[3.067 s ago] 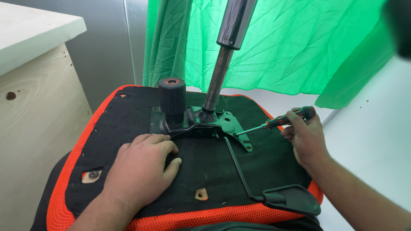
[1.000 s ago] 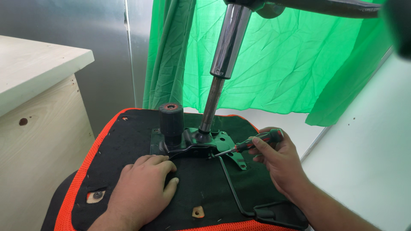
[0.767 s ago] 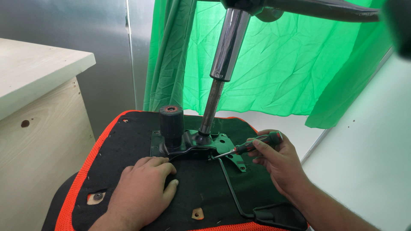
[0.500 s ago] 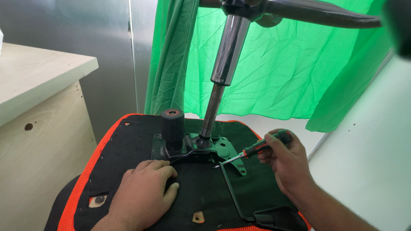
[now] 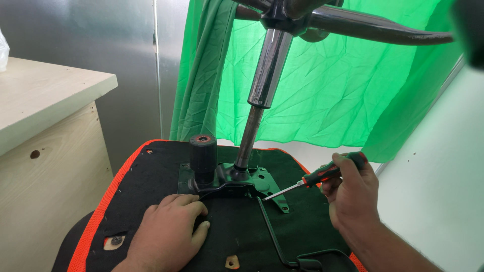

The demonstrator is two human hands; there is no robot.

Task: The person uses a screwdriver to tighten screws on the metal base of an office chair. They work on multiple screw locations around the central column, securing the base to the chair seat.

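Observation:
An upturned office chair seat (image 5: 151,171), black with an orange edge, lies below me. Its dark green metal mechanism plate (image 5: 264,184) is bolted to the underside, with a black knob (image 5: 202,151) at its left and a chrome gas-lift column (image 5: 262,85) rising to the chair's base legs (image 5: 363,27). My left hand (image 5: 169,231) lies flat on the seat, just in front of the plate. My right hand (image 5: 353,194) grips a red-and-black screwdriver (image 5: 322,176), whose tip points at the plate's right side. A black lever (image 5: 275,236) runs from the plate toward me.
A pale wooden cabinet (image 5: 45,151) stands close on the left. A green cloth backdrop (image 5: 322,85) hangs behind the chair, next to a grey metal wall (image 5: 101,45). A white surface (image 5: 443,176) lies along the right.
My view has tilted upward, bringing the chair base into sight. The screwdriver tip has stayed at the plate's right side and my left hand has stayed pressed on the seat.

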